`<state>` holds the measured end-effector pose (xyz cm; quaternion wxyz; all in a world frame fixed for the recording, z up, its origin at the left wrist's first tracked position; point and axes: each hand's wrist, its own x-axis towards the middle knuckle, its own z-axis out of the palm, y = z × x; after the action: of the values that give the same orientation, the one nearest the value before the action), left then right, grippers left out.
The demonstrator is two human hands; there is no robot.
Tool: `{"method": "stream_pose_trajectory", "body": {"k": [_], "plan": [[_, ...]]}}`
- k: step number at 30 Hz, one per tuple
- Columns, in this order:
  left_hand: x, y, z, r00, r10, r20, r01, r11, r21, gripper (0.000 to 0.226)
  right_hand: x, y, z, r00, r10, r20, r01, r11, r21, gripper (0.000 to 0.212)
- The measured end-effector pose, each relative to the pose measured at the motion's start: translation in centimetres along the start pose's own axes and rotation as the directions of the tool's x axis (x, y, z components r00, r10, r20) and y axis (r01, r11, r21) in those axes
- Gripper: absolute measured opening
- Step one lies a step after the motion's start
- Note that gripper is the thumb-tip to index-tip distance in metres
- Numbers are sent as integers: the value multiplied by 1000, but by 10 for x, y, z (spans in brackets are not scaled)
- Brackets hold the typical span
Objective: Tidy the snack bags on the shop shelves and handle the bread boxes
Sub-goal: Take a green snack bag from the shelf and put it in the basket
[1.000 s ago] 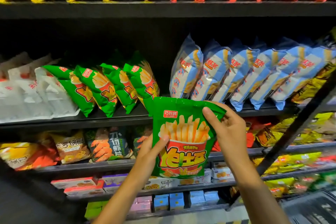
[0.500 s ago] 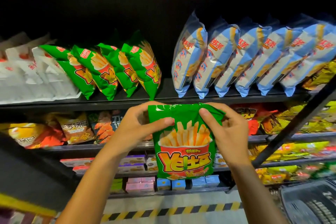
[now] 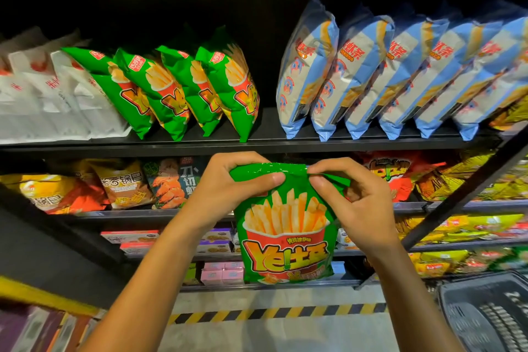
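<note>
L hand (image 3: 228, 191) & R hand (image 3: 357, 203) both pinch top seam of glossy green fries bag (image 3: 285, 237), thumbs in front, fingers curled behind; bag hangs upright, puffy, crinkled foil, in front of lower shelves. Above: black shelf edge (image 3: 257, 146), gap between leaning green bags (image 3: 183, 91) & blue bags (image 3: 371, 80). Striped floor tape (image 3: 274, 313) below; basket (image 3: 485, 314) lower R.

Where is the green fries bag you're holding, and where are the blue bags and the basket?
green fries bag (image 3: 285, 237), head view, printed front.
blue bags (image 3: 371, 77), head view, second bag's front.
basket (image 3: 485, 314), head view, dark rim.
</note>
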<state>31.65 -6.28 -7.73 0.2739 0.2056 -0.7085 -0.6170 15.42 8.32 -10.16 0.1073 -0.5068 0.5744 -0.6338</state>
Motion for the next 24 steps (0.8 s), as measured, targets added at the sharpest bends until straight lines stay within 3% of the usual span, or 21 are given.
{"method": "stream_pose_trajectory", "body": {"k": [6,13,16,21,24], "plan": [[-2,-1,-2,999,-46,16,46,998,-31,11,0,-3,0,993,-114,14,114,986,-119,24],[-6,-6,-9,997,-80,13,81,980,-180,8,-3,0,-1,993,-47,-108,36,994,-100,13],[-10,-9,-4,999,-28,-34,21,985,-169,8,-1,-1,-6,999,13,-31,-17,994,-113,14],[-14,-9,9,999,39,-28,-42,992,-120,12,8,-14,-1,978,-115,175,176,906,-386,41],[-15,-10,11,1000,22,-22,-24,993,-113,14,11,-10,2,954,-183,238,271,866,-421,28]]}}
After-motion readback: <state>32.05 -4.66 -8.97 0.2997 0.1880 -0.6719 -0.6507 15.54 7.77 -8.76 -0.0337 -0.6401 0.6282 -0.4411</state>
